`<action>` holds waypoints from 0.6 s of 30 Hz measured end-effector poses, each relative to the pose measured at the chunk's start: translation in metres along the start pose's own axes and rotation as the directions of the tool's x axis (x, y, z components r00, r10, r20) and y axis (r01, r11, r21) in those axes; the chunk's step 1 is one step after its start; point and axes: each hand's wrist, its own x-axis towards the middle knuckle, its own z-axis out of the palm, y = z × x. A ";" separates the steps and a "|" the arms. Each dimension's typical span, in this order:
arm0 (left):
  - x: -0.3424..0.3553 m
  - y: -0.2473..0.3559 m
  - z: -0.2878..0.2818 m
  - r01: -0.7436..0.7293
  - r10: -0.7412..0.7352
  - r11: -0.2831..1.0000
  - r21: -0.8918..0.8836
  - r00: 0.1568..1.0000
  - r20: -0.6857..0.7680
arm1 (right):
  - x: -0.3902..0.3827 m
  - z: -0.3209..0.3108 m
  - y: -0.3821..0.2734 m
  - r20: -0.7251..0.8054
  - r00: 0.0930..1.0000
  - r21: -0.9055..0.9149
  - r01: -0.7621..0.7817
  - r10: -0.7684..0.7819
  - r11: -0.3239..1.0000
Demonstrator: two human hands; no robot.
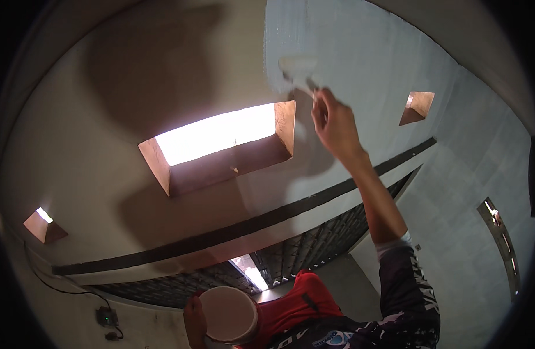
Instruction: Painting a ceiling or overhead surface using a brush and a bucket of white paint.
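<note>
The paintbrush (298,71) is up against the wall (104,174), its pale, paint-loaded bristles pressed flat at the edge of a fresh whitish patch (349,52) that spreads over the upper right of the surface. The brush sits just above the bright rectangular opening (221,136) in the wall and a little to the right of it.

The right hand (336,125) is raised high, arm stretched up from the lower right, and its fingers (321,113) are wrapped tight round the brush handle, which sticks out only a short way above the knuckles. The sleeve on that arm is dark with a light pattern, and a pale cuff shows at the forearm.

Down low, near the bottom edge, the left hand (195,320) grips a small round white paint pot (228,314) from its left side, fingers curled about its wall; the pot's inside looks coated pinkish-white. Just right of the pot is a red garment (296,305) on the person's front.

The unpainted part of the wall is a dull beige, with the shadow of the arm thrown across it. A dark horizontal band (250,224) runs across below the bright opening. Two smaller reddish recesses are set in the wall, one far left (43,225) and one on the upper right (417,106). Below the band is a dark grille (314,238). A small black device (106,317) with a cable hangs at lower left.
</note>
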 end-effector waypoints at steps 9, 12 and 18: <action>0.006 -0.016 -0.002 0.024 -0.024 0.998 0.057 1.000 0.004 | 0.047 -0.049 -0.027 -0.033 0.995 0.013 -0.098 0.098 0.995; 0.002 -0.005 0.000 0.024 -0.024 0.999 0.043 1.000 0.003 | 0.103 -0.047 -0.015 -0.131 0.991 -0.028 -0.030 0.026 0.999; -0.002 -0.002 0.000 0.000 0.000 1.000 0.001 1.000 -0.018 | 0.097 -0.036 -0.012 -0.054 0.997 -0.021 -0.054 0.053 0.998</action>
